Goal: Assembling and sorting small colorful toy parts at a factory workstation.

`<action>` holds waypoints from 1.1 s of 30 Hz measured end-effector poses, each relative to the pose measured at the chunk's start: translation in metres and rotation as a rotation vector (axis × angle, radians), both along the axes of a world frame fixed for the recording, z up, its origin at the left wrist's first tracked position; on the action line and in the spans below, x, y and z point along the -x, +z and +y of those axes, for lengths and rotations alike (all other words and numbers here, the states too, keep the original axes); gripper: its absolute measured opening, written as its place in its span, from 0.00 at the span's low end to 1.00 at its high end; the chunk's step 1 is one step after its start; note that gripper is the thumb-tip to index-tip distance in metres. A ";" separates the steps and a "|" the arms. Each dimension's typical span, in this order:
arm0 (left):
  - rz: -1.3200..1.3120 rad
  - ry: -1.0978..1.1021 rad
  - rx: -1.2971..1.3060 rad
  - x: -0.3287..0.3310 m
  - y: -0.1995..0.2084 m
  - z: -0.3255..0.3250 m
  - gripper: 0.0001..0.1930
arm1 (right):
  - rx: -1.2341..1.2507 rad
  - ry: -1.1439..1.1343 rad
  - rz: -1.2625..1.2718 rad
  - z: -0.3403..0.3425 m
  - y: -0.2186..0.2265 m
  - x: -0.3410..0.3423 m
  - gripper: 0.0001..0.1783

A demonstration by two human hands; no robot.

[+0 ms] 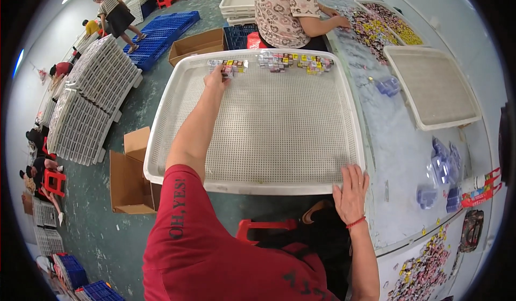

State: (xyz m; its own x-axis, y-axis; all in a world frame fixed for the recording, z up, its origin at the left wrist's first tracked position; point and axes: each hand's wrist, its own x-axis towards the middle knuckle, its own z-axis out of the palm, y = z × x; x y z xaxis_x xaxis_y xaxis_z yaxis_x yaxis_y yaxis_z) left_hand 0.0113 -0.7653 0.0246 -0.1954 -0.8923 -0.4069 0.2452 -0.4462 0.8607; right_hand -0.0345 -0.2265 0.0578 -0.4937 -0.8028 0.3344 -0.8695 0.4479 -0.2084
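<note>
A large white mesh tray (252,185) lies in front of me. Along its far edge sit clear packs of small, colourful pieces. My left hand (216,80) reaches across to the far left corner, its fingers closed at a clear pack (236,67) there; the fingertips are partly hidden. To the right of it, more clear packs (277,61) stand in a row against the far wall of the tray. My right hand (350,196) lies on the near right corner of the tray, fingers stretched over the rim and holding nothing.
At right, a marbled table (384,156) bears clear bluish plastic packs (445,164), another mesh tray (435,86) and heaps of small coloured pieces (371,29). A co-worker (285,10) sits beyond my tray. Cardboard boxes (129,177) and stacked white trays (88,107) stand left.
</note>
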 end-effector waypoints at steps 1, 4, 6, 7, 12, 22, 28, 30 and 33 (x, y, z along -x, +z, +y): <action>0.048 0.085 -0.017 0.007 -0.002 -0.006 0.13 | -0.030 0.004 -0.013 -0.002 0.000 0.000 0.31; 0.120 0.209 -0.040 0.026 -0.006 -0.018 0.16 | -0.029 -0.001 -0.028 -0.005 0.006 -0.005 0.29; 0.144 0.255 -0.040 0.031 -0.007 -0.029 0.17 | -0.041 -0.001 -0.037 -0.007 0.008 -0.006 0.28; 0.079 0.260 -0.038 0.032 -0.006 -0.034 0.19 | -0.038 -0.001 -0.051 -0.008 0.009 -0.007 0.28; -0.025 0.171 -0.022 0.049 -0.006 -0.025 0.24 | -0.039 -0.038 -0.062 -0.005 0.006 -0.006 0.27; -0.338 0.172 0.142 0.073 -0.015 -0.023 0.29 | -0.015 -0.020 -0.072 -0.007 0.006 -0.003 0.26; -0.594 0.064 0.171 0.083 -0.004 0.003 0.32 | 0.003 -0.036 -0.080 -0.005 0.003 -0.004 0.27; -0.829 0.137 0.149 0.086 -0.017 -0.009 0.36 | 0.010 -0.031 -0.080 -0.006 0.005 -0.006 0.27; -0.980 0.065 0.265 0.039 -0.033 -0.076 0.40 | 0.068 0.045 -0.092 -0.008 0.013 -0.014 0.27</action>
State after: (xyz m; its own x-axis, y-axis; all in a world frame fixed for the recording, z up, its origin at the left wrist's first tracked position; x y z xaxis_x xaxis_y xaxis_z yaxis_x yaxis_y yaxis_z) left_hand -0.0277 -0.8409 -0.0083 0.1701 -0.9740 -0.1494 -0.6044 -0.2229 0.7649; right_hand -0.0203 -0.2347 0.0707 -0.4890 -0.8017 0.3439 -0.8641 0.3912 -0.3166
